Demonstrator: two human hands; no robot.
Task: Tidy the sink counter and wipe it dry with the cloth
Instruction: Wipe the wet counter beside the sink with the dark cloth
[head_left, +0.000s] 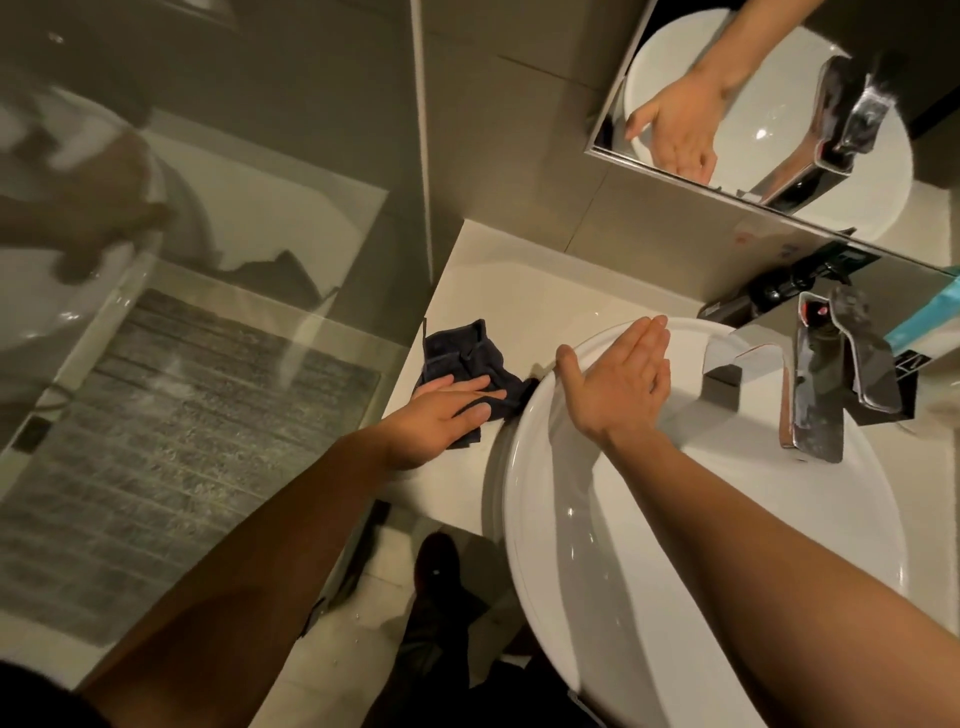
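A dark navy cloth (462, 351) lies crumpled on the pale counter (498, 291), just left of the round white basin (675, 519). My left hand (447, 415) rests flat on the near part of the cloth, fingers stretched out and pressing it to the counter. My right hand (618, 384) lies open on the basin's far left rim, fingers together and pointing away from me, holding nothing.
A chrome tap (831, 374) stands at the basin's right side. Behind it sit a dark object and a blue-and-white pack (930, 322) against the wall. A mirror (779, 93) hangs above. A glass shower panel (208, 312) borders the counter on the left.
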